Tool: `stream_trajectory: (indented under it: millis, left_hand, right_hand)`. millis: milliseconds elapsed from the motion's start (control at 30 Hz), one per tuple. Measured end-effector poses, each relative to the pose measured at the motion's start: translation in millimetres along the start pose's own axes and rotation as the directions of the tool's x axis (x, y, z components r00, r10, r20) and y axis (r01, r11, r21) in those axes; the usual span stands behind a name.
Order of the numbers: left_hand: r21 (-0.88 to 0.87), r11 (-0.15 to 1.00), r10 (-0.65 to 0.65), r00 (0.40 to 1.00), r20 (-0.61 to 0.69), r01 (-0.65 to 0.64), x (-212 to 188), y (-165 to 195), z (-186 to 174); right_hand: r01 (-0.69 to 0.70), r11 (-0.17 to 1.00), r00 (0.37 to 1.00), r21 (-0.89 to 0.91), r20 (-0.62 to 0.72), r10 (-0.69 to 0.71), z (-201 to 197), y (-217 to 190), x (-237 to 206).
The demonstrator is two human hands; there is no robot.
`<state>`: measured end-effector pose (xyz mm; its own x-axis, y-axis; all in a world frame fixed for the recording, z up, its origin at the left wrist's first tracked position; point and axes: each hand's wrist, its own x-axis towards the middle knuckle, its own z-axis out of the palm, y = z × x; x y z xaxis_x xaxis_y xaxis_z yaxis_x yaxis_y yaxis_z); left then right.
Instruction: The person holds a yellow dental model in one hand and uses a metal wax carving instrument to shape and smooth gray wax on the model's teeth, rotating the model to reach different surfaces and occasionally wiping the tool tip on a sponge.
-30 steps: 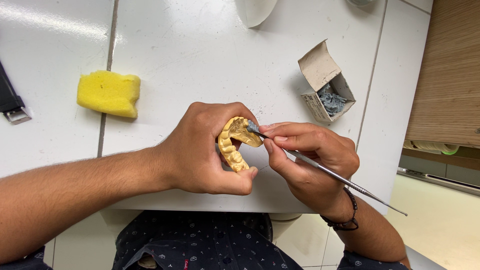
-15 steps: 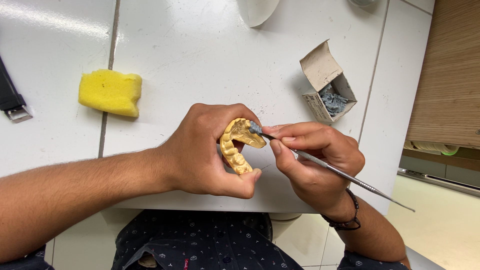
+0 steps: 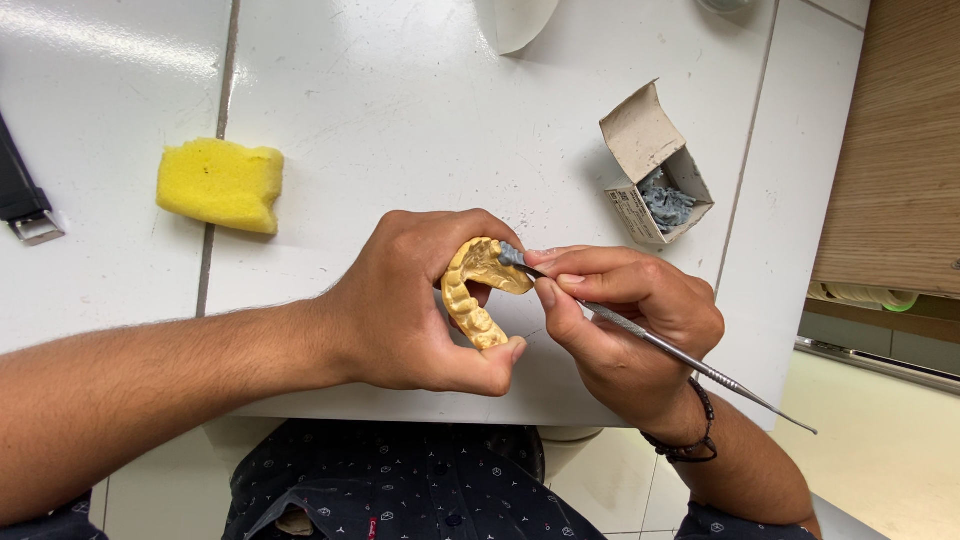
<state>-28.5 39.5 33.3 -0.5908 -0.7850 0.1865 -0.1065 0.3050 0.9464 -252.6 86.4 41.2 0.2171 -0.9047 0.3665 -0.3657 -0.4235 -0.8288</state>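
My left hand (image 3: 410, 300) grips a yellow dental cast of a row of teeth (image 3: 475, 290), held up over the front edge of the white table (image 3: 400, 100). My right hand (image 3: 620, 320) pinches a thin metal instrument (image 3: 680, 355) like a pen. Its tip carries a grey blob and touches the top end of the cast. The handle sticks out to the lower right past my wrist, which wears a dark bead bracelet (image 3: 690, 445).
A small open cardboard box (image 3: 655, 170) with grey material inside stands right of my hands. A yellow sponge (image 3: 220, 185) lies at the left, a black strap with a buckle (image 3: 25, 200) at the far left edge. A white bowl edge (image 3: 520, 20) shows at top. A wooden cabinet (image 3: 900, 150) is at right.
Both hands stay in nearly the same place; the instrument tip has shifted slightly on the top of the cast.
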Motion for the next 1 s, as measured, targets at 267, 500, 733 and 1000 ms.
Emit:
stream_trajectory:
  millis: [267, 500, 733, 1000]
  left_hand:
    - [-0.008, 1.000, 0.018, 1.000, 0.009, -0.018, -0.6, -2.3, -0.3]
    - [-0.034, 0.994, 0.108, 0.993, 0.051, -0.106, 3.8, -2.0, -3.8]
    - [-0.027, 0.991, 0.133, 0.989, 0.063, -0.131, 7.8, -3.9, -4.1]
    - [-0.053, 0.989, 0.140, 0.987, 0.083, -0.136, 8.0, -8.6, -2.9]
  right_hand:
    - [0.001, 1.000, 1.000, -0.018, 0.021, -0.001, -0.7, -0.9, 0.4]
    - [-0.042, 0.979, 0.998, 0.199, -0.027, 0.048, -6.1, 7.8, -5.9]
    - [0.003, 0.975, 0.999, 0.221, -0.049, 0.008, -10.5, 5.4, -11.7]
    - [-0.047, 0.963, 0.975, 0.267, -0.196, 0.102, -13.5, 7.1, -6.1]
